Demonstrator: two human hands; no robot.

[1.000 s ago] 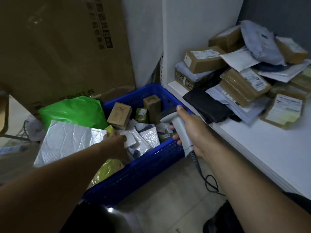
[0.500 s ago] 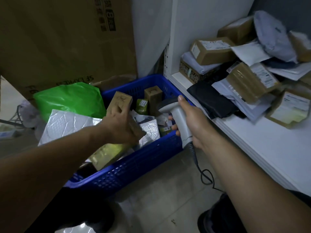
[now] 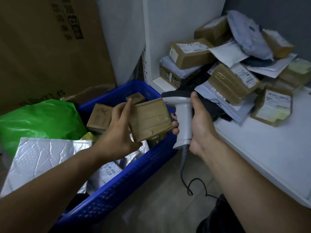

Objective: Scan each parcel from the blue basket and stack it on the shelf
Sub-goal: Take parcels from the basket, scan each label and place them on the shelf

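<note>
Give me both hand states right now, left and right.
Left hand: holding a brown box above the blue basket.
Right hand: gripping the scanner by its handle.

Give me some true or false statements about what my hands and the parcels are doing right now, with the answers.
1. The left hand holds a brown box. True.
2. The right hand is empty. False: it grips the scanner.
3. The scanner is cordless. False: a cable runs down from its handle to the floor.
4. Parcels are already piled on the shelf. True.
5. The green bag lies on the shelf. False: it lies to the left of the basket.
</note>
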